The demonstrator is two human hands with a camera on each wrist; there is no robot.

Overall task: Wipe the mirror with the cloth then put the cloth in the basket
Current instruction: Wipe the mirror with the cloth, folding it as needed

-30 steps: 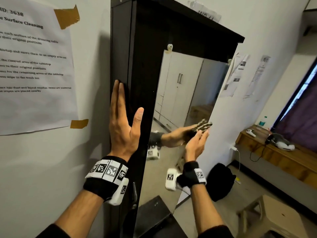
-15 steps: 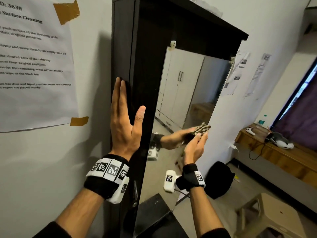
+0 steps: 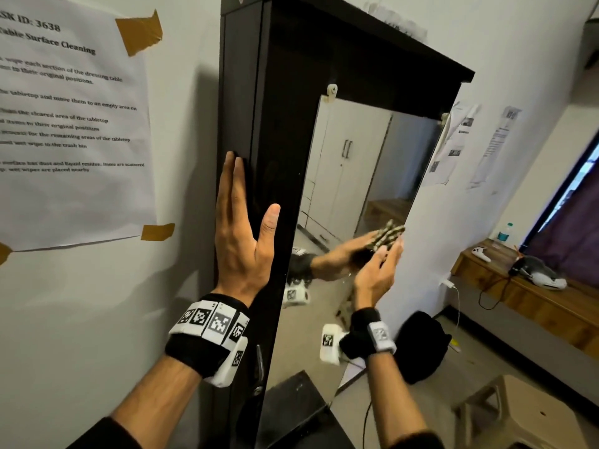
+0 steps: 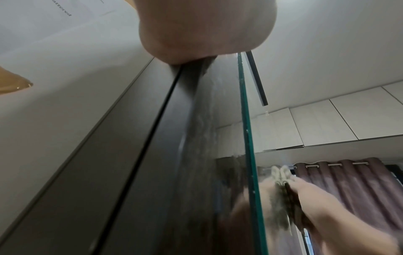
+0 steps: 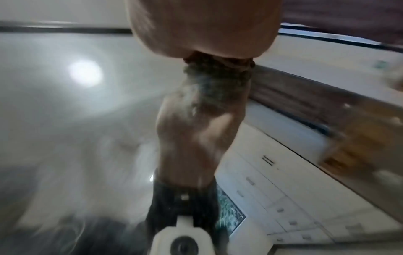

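Pressing cloth (image 3: 387, 236) under right fingers (image 3: 393, 254), seemingly flat

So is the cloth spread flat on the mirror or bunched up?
Bunched: the cloth shows as a wad between the right hand and the mirror.

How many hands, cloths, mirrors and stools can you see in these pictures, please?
Hands: 2, the left hand flat on the dark cabinet and the right hand pressing the cloth to the glass
Cloth: 1
Mirror: 1
Stool: 1
Total: 5
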